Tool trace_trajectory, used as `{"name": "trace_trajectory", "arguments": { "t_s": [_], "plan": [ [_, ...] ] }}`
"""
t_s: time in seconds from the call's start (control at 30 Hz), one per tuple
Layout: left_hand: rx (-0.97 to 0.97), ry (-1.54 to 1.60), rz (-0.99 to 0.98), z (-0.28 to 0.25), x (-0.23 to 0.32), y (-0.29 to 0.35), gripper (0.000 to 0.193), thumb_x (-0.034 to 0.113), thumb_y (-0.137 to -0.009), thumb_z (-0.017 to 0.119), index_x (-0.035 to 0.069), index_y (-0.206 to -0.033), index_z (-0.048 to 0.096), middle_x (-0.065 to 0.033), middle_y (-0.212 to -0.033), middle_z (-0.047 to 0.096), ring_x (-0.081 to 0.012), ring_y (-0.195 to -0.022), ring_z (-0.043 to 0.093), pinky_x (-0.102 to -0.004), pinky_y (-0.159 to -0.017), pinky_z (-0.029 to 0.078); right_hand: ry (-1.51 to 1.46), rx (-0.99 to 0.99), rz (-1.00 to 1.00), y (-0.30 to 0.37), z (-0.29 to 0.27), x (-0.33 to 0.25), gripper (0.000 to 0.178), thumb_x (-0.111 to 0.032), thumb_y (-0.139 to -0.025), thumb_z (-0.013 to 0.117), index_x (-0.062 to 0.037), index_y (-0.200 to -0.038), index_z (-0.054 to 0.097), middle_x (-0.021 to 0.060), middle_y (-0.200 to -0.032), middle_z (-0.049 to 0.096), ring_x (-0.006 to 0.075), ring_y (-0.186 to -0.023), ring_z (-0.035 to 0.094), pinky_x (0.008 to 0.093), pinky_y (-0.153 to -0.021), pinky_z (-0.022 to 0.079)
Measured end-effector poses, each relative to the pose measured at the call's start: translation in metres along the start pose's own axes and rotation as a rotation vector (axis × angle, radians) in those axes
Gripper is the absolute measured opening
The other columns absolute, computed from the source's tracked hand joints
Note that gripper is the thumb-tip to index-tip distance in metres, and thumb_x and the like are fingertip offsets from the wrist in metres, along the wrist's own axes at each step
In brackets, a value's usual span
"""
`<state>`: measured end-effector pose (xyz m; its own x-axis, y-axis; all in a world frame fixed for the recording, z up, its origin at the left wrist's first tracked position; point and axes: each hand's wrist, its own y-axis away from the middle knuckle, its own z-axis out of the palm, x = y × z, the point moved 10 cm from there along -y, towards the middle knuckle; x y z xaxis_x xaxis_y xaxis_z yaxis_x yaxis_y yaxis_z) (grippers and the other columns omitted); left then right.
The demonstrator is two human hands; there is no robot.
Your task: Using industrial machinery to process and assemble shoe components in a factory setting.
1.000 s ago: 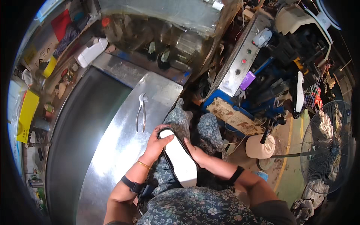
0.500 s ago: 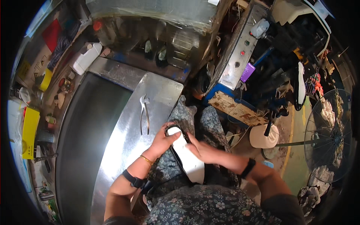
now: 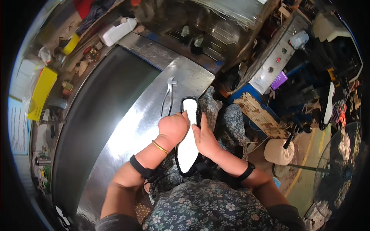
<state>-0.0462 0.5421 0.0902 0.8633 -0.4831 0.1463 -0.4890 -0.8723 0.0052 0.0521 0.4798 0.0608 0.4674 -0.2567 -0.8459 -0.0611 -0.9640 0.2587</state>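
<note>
A shoe with a white sole side facing up and a black upper around its rim (image 3: 188, 148) lies over my lap, its blunt end away from me and its pointed end towards me. My left hand (image 3: 173, 129) is closed at the shoe's left edge, fingers curled and pressed against the white surface. Along the opposite edge my right hand (image 3: 207, 140) grips the shoe, thumb on the white face and the other fingers at its side, partly hidden. Metal lasting pincers (image 3: 169, 94) rest on the steel table just beyond my left hand.
The steel worktop (image 3: 127, 119) borders a dark conveyor belt (image 3: 104, 104) at my left. A machine panel with buttons (image 3: 274, 57) stands at far right, near a purple box (image 3: 279, 80), a beige rounded object (image 3: 278, 152) and a fan (image 3: 339, 165). A white jug (image 3: 118, 31) sits far left.
The shoe has moved away from me and turned more upright in view. My left hand has shifted from its far end to its left edge. The whole view has swung round.
</note>
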Motion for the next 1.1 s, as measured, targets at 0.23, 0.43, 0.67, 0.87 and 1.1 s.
{"name": "trace_trajectory", "arguments": {
  "t_s": [0.23,0.43,0.67,0.87,1.1],
  "plan": [
    [0.080,0.484,-0.118,0.003,0.012,0.050,0.059,0.032,-0.098,0.046,-0.015,-0.134,0.039,-0.0301,-0.089,0.066,-0.0476,-0.074,0.064,-0.0525,-0.071,0.052,-0.240,0.194,-0.084,0.025,-0.009,0.021,0.061,-0.023,-0.103,0.043,0.0119,-0.146,0.019,0.0355,-0.138,0.043,0.0407,-0.131,0.045,0.0378,-0.107,0.035],
    [-0.137,1.274,-0.376,0.051,0.008,0.094,0.072,0.024,-0.091,0.069,-0.013,-0.141,0.033,-0.0186,-0.134,0.052,-0.0228,-0.123,0.050,-0.0357,-0.106,0.039,-0.440,0.235,-0.286,0.024,-0.024,0.002,0.056,-0.024,-0.104,0.044,0.0083,-0.147,0.027,0.0252,-0.142,0.045,0.0288,-0.131,0.045,0.0346,-0.108,0.034],
    [0.110,1.091,-0.666,-0.009,-0.099,0.086,0.112,0.028,-0.075,0.085,-0.014,-0.146,0.010,-0.0306,-0.113,0.061,-0.0297,-0.097,0.066,-0.0312,-0.076,0.055,-0.515,-0.114,-0.197,-0.030,-0.129,-0.020,0.054,-0.016,-0.096,0.056,-0.0081,-0.146,0.038,0.0115,-0.134,0.052,0.0219,-0.092,0.065,0.0323,-0.078,0.057],
    [0.232,0.131,-0.235,-0.024,-0.097,0.133,0.096,0.017,-0.075,0.078,-0.014,-0.145,0.019,-0.0342,-0.139,0.040,-0.0486,-0.121,0.049,-0.0472,-0.099,0.044,0.820,0.805,-0.392,0.059,-0.492,0.019,0.033,-0.018,-0.095,0.057,0.0023,-0.121,0.061,0.0170,-0.114,0.067,0.0309,-0.110,0.062,0.0369,-0.099,0.045],
    [0.210,0.362,-0.212,0.000,-0.077,0.157,0.071,0.006,-0.083,0.063,-0.011,-0.142,0.029,-0.0348,-0.149,0.026,-0.0520,-0.136,0.030,-0.0496,-0.114,0.030,1.132,1.062,0.350,0.120,-0.629,0.151,0.081,-0.027,-0.076,0.063,-0.0326,-0.150,0.031,0.0248,-0.148,0.038,0.0460,-0.121,0.052,0.0486,-0.098,0.045]
  ]
}}
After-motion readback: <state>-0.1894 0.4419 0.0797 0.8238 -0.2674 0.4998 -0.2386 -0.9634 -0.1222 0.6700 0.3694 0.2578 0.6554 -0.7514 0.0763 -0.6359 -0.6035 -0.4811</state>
